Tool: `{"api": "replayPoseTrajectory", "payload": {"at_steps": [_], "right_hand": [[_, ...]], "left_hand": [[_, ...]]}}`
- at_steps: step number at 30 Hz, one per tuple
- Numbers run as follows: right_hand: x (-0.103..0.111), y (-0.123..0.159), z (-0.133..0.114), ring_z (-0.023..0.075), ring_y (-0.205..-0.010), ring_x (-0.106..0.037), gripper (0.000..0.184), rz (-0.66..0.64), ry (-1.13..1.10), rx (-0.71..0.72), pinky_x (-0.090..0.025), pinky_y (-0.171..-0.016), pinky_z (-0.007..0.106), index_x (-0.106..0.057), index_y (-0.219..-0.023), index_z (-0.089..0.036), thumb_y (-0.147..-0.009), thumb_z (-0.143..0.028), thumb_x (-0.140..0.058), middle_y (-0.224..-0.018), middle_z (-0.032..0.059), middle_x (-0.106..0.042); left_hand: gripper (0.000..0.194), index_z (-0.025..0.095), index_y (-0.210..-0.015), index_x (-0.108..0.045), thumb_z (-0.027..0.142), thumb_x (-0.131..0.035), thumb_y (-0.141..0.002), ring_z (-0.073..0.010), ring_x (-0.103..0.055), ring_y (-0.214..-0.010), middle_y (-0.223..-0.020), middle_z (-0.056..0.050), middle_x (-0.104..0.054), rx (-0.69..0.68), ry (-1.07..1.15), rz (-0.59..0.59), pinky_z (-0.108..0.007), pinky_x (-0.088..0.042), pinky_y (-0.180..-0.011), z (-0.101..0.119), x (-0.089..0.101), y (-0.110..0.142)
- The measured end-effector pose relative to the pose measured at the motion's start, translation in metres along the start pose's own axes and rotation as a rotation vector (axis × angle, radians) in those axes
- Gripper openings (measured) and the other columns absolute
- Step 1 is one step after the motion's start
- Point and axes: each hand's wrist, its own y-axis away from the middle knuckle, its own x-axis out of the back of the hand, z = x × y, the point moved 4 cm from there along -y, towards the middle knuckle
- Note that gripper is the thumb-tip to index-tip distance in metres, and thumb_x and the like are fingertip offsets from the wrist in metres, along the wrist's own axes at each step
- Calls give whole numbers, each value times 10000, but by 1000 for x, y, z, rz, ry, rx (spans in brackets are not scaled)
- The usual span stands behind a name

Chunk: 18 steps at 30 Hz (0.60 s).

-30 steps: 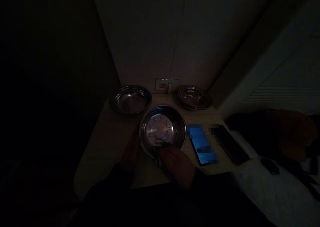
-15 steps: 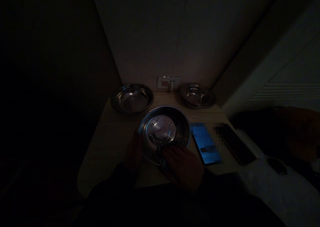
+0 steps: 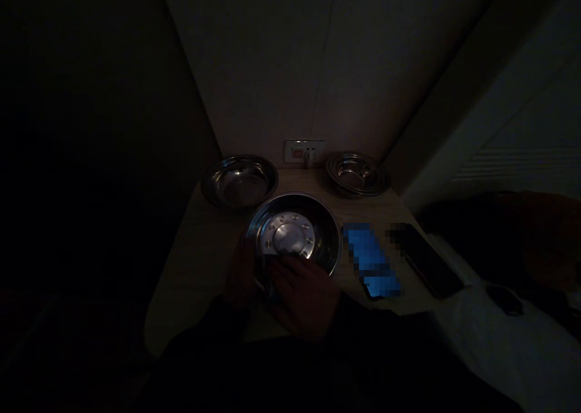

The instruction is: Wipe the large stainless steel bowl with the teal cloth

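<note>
Dim light covers a pale table (image 3: 186, 280), where a steel basin (image 3: 290, 234) sits centered before two hands, just beside a lit phone (image 3: 372, 260). At its near rim, the right hand (image 3: 304, 295), fingers together, grips what looks like a cloth (image 3: 264, 284); the left hand (image 3: 240, 274) lies along the basin's left side, its grip lost in shadow. Steady bracing there and even pressure along the curved wall would likely serve best.

Near bowl (image 3: 290, 236) was shiny silver with a ring of dots on its base, far left bowl (image 3: 239, 186) silver too. Phone (image 3: 372, 257) glowed blue, switch (image 3: 297, 152) was kinda reddish, table (image 3: 190, 267) tan woodgrain, sleeves (image 3: 363, 319) black.
</note>
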Motion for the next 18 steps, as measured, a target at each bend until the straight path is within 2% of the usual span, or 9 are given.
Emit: {"api": "replayPoseTrajectory", "payload": {"at_steps": [5,8,13,18], "right_hand": [[11,24,17,284,-1112,-509,467,-114,38,1,-359,-972,466,-515,-1238,-102,-862,-380,-506,-1225,128,-601],[7,19,12,290,-1170,-468,498,-79,35,8,-341,-984,480,-480,-1275,-101,-864,-383,-496,-1285,132,-558],[-3,-5,-4,293,-1221,-408,584,20,18,-28,-365,-969,470,-419,-1324,-78,-852,-413,-496,-1347,135,-500],[6,11,7,286,-1129,-491,502,-29,41,-37,-388,-934,460,-497,-1254,-104,-851,-404,-509,-1252,128,-582]], "left_hand": [[497,180,-1107,-599,528,-326,-879,-230,-564,-1102,-1144,-82,-645,8,-18,11,-379,-399,-1000,8,-2,1],[524,175,-1048,-616,554,-300,-872,-230,-598,-1031,-1069,-82,-669,20,7,-14,-388,-438,-955,3,-3,0],[502,155,-973,-620,560,-347,-853,-258,-603,-1007,-1032,-114,-666,62,-27,17,-414,-446,-938,-4,1,-4],[508,162,-1007,-608,560,-324,-868,-243,-608,-1012,-1054,-101,-671,25,36,3,-393,-456,-934,12,-1,-2]]}}
